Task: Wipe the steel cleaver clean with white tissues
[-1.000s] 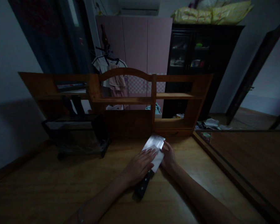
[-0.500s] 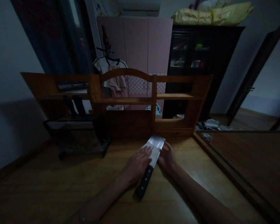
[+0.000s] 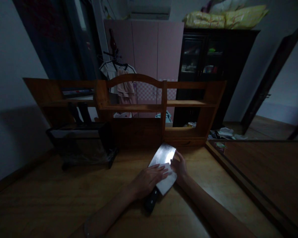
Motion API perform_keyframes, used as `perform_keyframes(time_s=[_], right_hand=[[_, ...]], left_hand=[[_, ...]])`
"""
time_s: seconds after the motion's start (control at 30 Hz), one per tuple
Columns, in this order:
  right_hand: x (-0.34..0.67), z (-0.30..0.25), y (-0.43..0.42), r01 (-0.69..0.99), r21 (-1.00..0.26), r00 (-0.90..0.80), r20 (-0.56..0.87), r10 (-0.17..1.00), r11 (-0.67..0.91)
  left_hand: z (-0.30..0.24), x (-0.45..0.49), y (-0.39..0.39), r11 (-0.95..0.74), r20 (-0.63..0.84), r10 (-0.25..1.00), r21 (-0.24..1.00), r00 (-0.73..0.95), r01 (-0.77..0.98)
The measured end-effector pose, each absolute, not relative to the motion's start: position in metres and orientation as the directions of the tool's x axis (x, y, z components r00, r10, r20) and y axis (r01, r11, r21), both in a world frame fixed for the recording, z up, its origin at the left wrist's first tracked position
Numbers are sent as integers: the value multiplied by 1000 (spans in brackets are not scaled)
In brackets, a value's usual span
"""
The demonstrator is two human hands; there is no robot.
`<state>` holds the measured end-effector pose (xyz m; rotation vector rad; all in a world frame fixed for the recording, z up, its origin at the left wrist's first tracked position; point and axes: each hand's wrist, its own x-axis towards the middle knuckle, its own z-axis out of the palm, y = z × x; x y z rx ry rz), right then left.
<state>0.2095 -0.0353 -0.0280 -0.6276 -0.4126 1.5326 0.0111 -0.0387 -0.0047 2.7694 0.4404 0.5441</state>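
A cleaver (image 3: 161, 157) with a broad shiny blade and a black riveted handle (image 3: 152, 199) is tilted over the wooden desk. My right hand (image 3: 180, 168) grips the blade's right edge near the far end, thumb at the edge; its other fingers are partly hidden behind the blade. Across the near part of the blade, my left hand (image 3: 149, 180) presses a white tissue (image 3: 168, 185) with its fingers held together. The tissue covers the lower blade and hangs past its edge. The left hand hides part of the blade where it meets the handle.
On the left of the desk (image 3: 89, 201) stands a dark knife block (image 3: 81, 145) with black handles sticking up. A wooden shelf unit (image 3: 131, 107) runs along the back. A raised wooden edge (image 3: 233, 177) borders the right side.
My left hand and the tissue have slid down the blade towards the handle, baring more of the shiny far part. My right hand has stayed at the blade's edge.
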Motion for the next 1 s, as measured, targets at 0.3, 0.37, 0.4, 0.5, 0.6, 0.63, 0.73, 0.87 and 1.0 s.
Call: perform_keyframes(time_s=[0.3,0.37,0.4,0.5,0.6,0.63,0.73,0.87,1.0], right_hand=[[204,-27,-36,-894,-442,-75,-12,997,-73],[203,-27,-36,-906,-417,-81,2,997,-73],[203,-27,-35,-908,-411,-83,1,997,-75],[203,-28,-35,-900,-430,-74,-15,997,-73],[205,-30,-34,-861,-504,-49,-67,997,-77],[207,-31,-34,-847,-524,-46,-88,995,-86],[210,-33,-33,-828,-550,-57,-116,992,-112],[211,-34,-31,-817,-566,-58,-115,992,-113],[211,-35,-30,-812,-577,-36,-93,995,-83]], left_hand=[[-12,5,-26,-873,484,480,343,732,346],[-15,3,-22,-843,503,535,359,679,400],[-16,2,-21,-834,505,551,361,664,418],[-14,2,-20,-852,496,523,324,693,411],[-10,4,-26,-896,436,437,286,787,339],[-9,5,-30,-907,410,408,283,815,312],[-7,9,-38,-927,349,333,288,876,238],[-7,11,-41,-927,342,319,306,884,217],[-6,12,-39,-916,366,360,315,858,250]])
